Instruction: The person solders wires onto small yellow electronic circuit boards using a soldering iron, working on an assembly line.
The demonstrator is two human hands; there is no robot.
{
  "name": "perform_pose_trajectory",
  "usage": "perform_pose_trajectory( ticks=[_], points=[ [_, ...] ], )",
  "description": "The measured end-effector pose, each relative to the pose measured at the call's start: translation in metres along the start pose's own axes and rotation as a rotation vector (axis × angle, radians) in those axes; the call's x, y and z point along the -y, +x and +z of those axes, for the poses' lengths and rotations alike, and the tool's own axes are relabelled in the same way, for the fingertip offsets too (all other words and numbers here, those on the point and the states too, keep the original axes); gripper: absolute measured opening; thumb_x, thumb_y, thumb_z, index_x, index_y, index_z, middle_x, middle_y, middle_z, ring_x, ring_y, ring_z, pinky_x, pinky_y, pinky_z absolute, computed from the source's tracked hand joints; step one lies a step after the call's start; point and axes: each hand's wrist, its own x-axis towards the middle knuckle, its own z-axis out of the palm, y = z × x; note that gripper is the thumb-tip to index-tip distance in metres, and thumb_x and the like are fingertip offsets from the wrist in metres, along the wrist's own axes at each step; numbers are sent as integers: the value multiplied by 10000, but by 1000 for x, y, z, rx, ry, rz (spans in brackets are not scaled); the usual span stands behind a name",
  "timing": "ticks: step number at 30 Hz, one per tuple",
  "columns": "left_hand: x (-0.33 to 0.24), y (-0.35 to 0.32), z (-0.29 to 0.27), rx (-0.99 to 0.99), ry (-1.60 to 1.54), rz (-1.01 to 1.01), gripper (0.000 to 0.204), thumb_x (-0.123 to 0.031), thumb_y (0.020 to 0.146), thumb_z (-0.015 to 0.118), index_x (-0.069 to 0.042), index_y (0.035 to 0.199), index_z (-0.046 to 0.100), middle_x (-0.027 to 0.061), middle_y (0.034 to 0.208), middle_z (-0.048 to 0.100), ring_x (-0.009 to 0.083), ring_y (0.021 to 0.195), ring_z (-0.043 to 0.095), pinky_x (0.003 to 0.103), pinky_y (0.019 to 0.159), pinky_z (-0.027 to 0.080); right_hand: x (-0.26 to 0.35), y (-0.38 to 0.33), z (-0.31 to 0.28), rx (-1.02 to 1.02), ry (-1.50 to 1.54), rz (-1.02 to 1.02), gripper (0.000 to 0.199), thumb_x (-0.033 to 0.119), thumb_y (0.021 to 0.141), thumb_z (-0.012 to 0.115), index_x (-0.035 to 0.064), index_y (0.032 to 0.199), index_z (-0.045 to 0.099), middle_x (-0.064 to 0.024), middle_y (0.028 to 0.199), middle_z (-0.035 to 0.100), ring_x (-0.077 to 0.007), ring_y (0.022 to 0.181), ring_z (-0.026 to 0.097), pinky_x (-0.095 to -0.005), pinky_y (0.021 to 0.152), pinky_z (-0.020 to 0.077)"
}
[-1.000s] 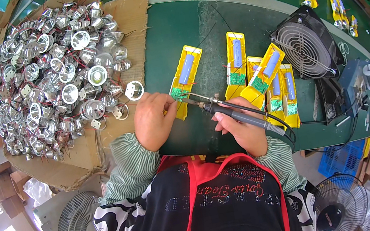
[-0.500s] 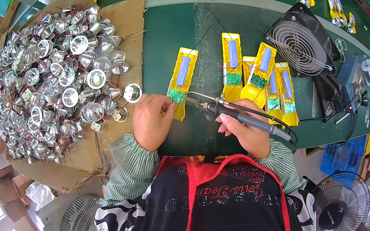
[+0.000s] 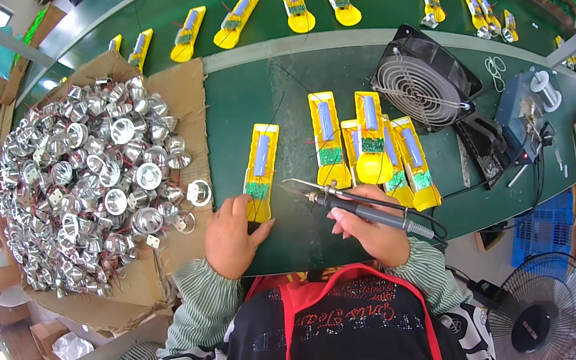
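While the heap of shiny metal reflector cups (image 3: pixel 93 187) sat on cardboard (image 3: pixel 177 95) at the left edge of the green worktop (image 3: pixel 272 90), the left hand (image 3: pixel 230 238) lay near the front edge, its fingers pressed flat on the lower end of a yellow housing (image 3: pixel 263 171) with a small green circuit board, pinning it rather than grasping it. Just right of that, the right hand (image 3: pixel 371 225) was closed in a pen-like grip round the black handle of a soldering iron (image 3: pixel 354 205), whose bent metal tip pointed left and hung close to the housing's lower right side, seemingly just short of touching, though the view was too small to be sure. A cluster of more yellow housings (image 3: pixel 371 146) lay just behind the iron, and a black fan (image 3: pixel 419 83) stood toward the right edge.

The plain risk was a burn: the hot tip sat near the left fingertips, and a slip of the pinned housing could bring them together. The iron's cable, trailing right, might also snag the clustered housings.
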Motion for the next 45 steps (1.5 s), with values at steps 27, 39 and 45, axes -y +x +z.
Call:
perform_pose_trajectory(
  ticks=[27,39,45],
  points=[
    [-161,448,114,394,-304,303,415,-413,886,498,-96,1141,582,159,1146,540,326,1087,509,431,950,375,28,11,-59,-197,-78,62,227,77,766,712,-34,932,604,-71,743,662,-97,662,635,-224,600,506],
    [-106,407,105,242,198,386,376,-414,797,592,-134,1041,643,137,1117,525,334,938,590,434,822,483,25,9,-54,-228,-196,32,219,55,758,711,-30,931,607,-81,737,655,-104,651,628,-230,597,505],
    [-60,292,36,161,64,617,298,-293,759,661,-117,996,629,118,1172,494,339,941,549,423,812,476,24,-6,-51,-232,-168,-42,191,-18,786,620,-60,945,523,-138,754,646,-162,597,632,-245,515,507]
  ],
)
